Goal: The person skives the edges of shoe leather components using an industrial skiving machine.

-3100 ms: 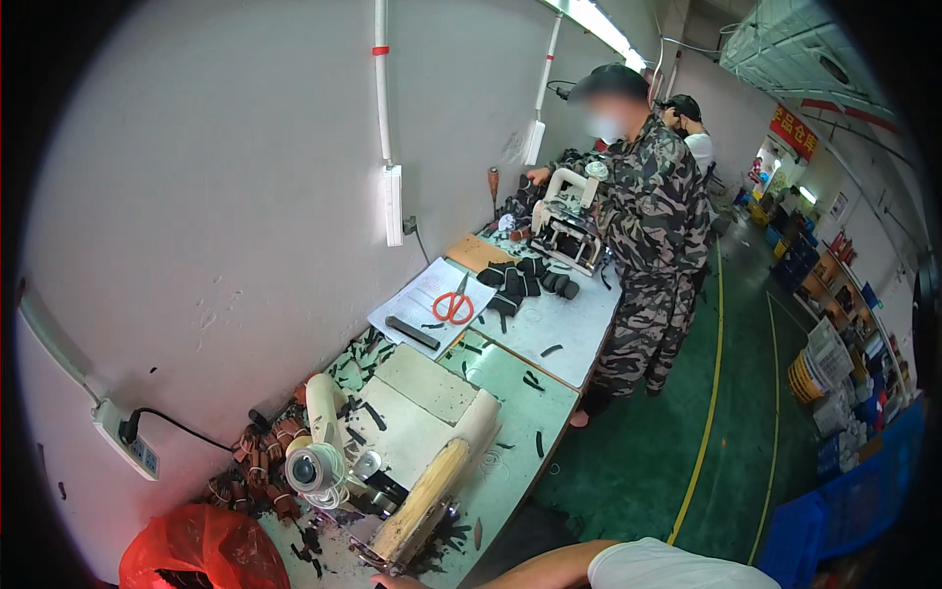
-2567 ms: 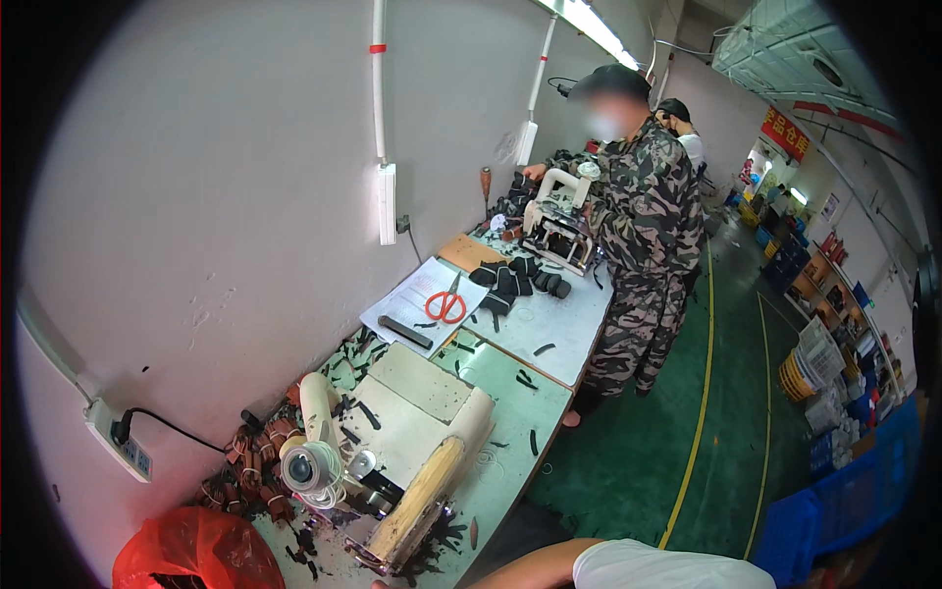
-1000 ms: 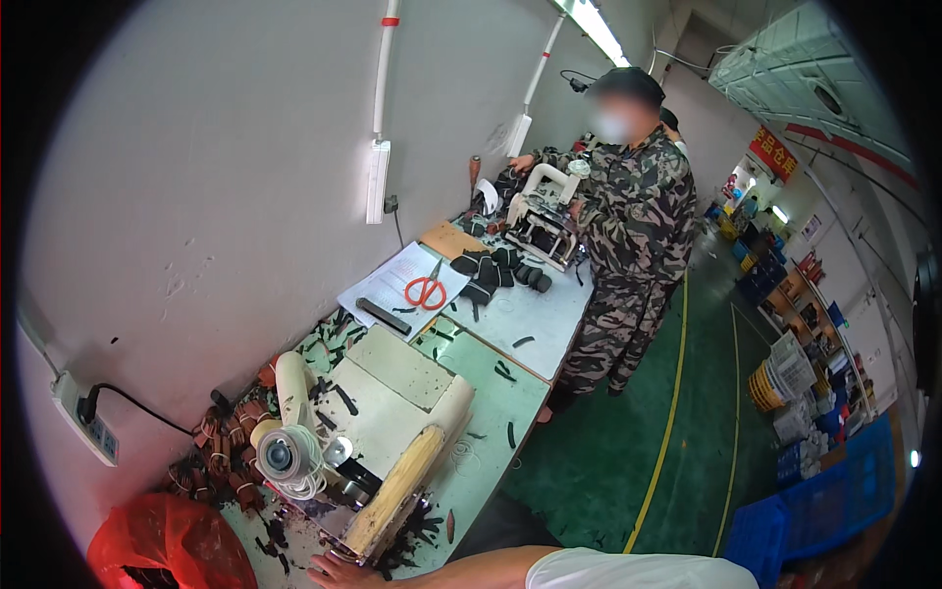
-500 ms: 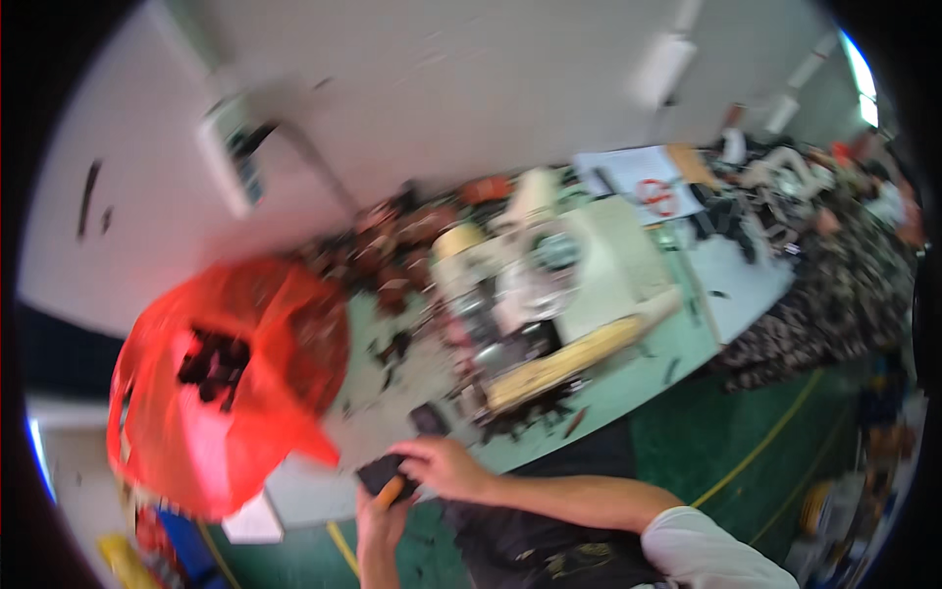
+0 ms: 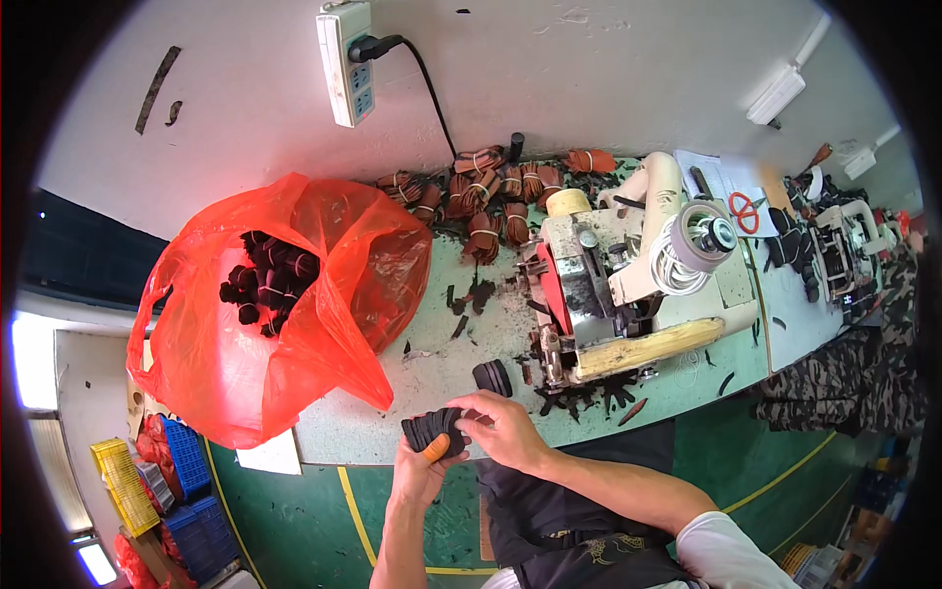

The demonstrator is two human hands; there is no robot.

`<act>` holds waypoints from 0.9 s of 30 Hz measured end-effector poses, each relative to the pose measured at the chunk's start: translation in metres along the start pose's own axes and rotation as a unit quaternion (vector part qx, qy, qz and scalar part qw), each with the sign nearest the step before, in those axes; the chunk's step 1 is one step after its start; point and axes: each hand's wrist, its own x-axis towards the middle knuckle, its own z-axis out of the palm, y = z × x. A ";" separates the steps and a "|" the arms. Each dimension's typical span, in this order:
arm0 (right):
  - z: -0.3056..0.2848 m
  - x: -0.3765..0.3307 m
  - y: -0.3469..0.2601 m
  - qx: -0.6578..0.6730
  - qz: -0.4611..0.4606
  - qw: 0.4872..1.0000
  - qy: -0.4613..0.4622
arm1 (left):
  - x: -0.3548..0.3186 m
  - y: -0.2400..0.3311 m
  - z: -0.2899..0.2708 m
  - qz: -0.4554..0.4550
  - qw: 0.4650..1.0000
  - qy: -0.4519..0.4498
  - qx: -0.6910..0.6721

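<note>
1. Green bench [image 5: 432,368] along the white wall, scattered with dark scraps and trimmings.
2. Red bag [image 5: 265,304] standing open on the bench's left part, with banded black bundles [image 5: 265,280] heaped inside.
3. Cream machine [image 5: 628,285] well right of the bag, with a wooden bar along its front edge.
4. Brown bundles [image 5: 491,201] lying in a row against the wall, between bag and machine.
5. Small black stack [image 5: 493,377] standing alone on the bench, just in front of the machine's left end.
6. Right hand [image 5: 505,430] at the bench's near edge, fingers curled together over the stack's top right end.
7. Left hand [image 5: 424,469] just below it, clamped from underneath, an orange cot on the thumb pressed against the strips.
8. Black strips [image 5: 437,430] gripped as one stack between both hands, just off the near edge, below the lone stack.
9. Step in hand, as a judgement: squaring up and gathering one stack. Next move calls for keeping the edges flush under a firm pinch, without letting strips fan out or slip.
</note>
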 end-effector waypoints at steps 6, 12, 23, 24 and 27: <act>0.007 0.007 0.007 -0.039 -0.045 0.998 -0.010 | 0.000 0.001 -0.013 -0.006 1.000 0.009 0.001; 0.012 0.015 0.028 -0.107 -0.015 0.994 0.021 | 0.017 -0.014 -0.023 0.047 0.989 0.137 0.012; 0.051 0.045 0.045 -0.133 -0.017 0.991 0.004 | -0.013 0.007 -0.023 0.114 0.970 0.128 0.171; 0.042 0.038 0.029 -0.135 -0.016 0.991 0.007 | -0.012 0.007 -0.021 0.113 0.971 0.125 0.171; 0.026 0.024 0.024 0.083 0.098 0.984 -0.121 | 0.002 -0.006 -0.028 0.134 0.940 0.079 0.304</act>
